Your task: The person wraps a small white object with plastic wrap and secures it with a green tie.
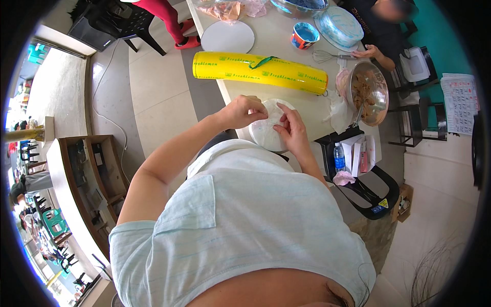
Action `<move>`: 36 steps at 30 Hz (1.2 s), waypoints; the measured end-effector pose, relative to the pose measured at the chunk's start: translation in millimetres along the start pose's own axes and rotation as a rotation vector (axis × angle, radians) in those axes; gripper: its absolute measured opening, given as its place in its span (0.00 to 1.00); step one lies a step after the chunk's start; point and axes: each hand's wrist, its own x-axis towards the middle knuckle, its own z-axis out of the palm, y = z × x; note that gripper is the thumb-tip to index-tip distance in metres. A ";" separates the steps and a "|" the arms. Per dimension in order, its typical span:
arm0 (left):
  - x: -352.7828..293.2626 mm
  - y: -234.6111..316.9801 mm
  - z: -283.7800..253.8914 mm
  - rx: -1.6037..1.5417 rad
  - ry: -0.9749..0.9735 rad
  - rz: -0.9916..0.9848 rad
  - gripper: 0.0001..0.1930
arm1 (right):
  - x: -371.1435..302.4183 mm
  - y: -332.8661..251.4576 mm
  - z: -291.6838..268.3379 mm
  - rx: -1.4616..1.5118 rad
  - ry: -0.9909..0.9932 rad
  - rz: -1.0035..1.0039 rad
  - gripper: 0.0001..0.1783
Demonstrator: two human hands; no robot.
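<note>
A round white disc-like thing [266, 134], with a thin, slightly wrinkled covering that looks like clear film, lies at the table's near edge in front of my body. My left hand [246, 112] is at its upper left, fingers curled into a pinch; what they hold, if anything, is too small to make out. On the right side of the disc rests my right hand [293, 127], thumb and fingers apart, fingertips touching its top. Just beyond both hands lies a big yellow roll of wrap [240, 66] with a green tie on it.
Past the roll are a white round board [227, 37], a tub of blue icing [305, 36], a blue-and-white frosted cake [340, 28] and a whisk [332, 56]. A steel bowl of brown mixture [376, 97] stands right. A co-worker's hand [369, 52] reaches in; a black chair [376, 197] holds a bottle.
</note>
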 end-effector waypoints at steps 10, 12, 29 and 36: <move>-9.6 -3.4 11.8 -0.228 0.228 -0.192 0.09 | -1.7 -4.8 2.1 0.057 0.009 0.032 0.44; -7.1 11.0 12.7 -0.207 0.293 -0.295 0.12 | -3.2 0.3 3.1 0.072 0.020 0.049 0.44; 8.7 11.5 2.2 0.464 -0.119 0.107 0.13 | -2.4 6.1 1.5 0.011 0.011 -0.031 0.18; 22.1 7.4 0.2 0.460 -0.237 0.075 0.09 | -1.2 6.4 1.7 0.041 0.019 -0.043 0.17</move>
